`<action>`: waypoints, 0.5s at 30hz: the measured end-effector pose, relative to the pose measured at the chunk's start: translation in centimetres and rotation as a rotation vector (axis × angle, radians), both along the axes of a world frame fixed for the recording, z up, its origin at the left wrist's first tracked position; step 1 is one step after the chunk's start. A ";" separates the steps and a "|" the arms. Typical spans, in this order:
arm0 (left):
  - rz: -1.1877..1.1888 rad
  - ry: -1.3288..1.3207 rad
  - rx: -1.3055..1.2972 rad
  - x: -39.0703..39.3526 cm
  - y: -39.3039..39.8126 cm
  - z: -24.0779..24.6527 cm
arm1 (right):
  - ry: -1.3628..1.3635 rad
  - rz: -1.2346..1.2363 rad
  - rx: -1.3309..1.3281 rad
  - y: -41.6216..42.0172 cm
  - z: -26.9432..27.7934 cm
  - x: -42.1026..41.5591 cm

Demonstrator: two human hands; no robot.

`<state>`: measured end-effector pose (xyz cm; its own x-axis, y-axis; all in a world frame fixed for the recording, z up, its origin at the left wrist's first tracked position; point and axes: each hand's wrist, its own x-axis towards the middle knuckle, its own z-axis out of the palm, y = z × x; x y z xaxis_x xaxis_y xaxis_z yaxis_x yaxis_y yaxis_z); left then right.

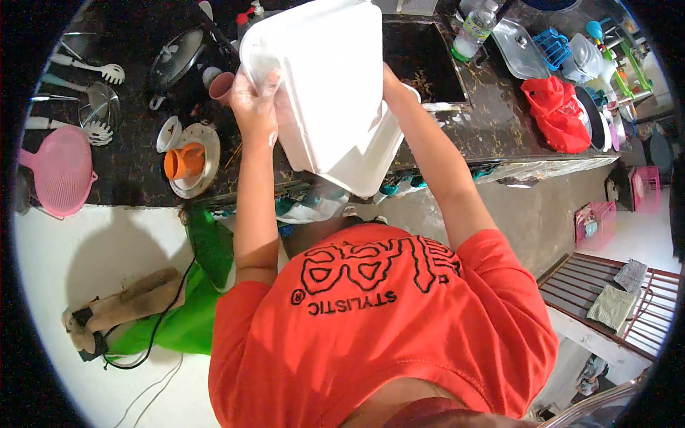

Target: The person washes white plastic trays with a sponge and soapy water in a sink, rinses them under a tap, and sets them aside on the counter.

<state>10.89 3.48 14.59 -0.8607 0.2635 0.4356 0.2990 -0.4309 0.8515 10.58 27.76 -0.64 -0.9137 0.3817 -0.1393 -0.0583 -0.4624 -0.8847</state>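
A large white plastic tub [332,85] stands tilted before me, its upper part overexposed. My left hand [256,99] grips its left edge, thumb on the near face and white suds on the wrist. At the opposite edge is my right hand [392,85], with its fingers hidden behind the plastic. Below the tub shows a second white tray-like piece [369,168], partly covered; whether the two are joined I cannot tell. A pink cup [220,88] stands close beside my left hand. Behind my right hand lies the dark sink basin [423,64].
On the dark counter's left are an orange mug [184,162] on a plate [211,155], a pink strainer [64,171], white-handled utensils [109,72] and a glass lid [179,59]. To the right stand a dish-soap bottle [475,31], a metal tray lid [519,48] and a red plastic bag [556,115].
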 end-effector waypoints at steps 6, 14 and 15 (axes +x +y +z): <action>-0.284 0.110 -0.224 1.7 -2.2 3.6 | -0.471 0.409 1.288 0.3 -2.7 3.0; -0.335 0.219 -0.645 2.8 -1.3 1.7 | -0.431 0.527 2.010 1.5 -2.8 11.9; -0.395 0.151 -0.572 3.3 -1.1 2.1 | -0.502 0.594 2.006 3.5 -4.8 11.9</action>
<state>14.17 2.36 16.70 -0.5949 0.7663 0.2426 0.3448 -0.0294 0.9382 22.44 31.24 -5.49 -0.9738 0.0420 -0.2233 0.0357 0.9988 0.0322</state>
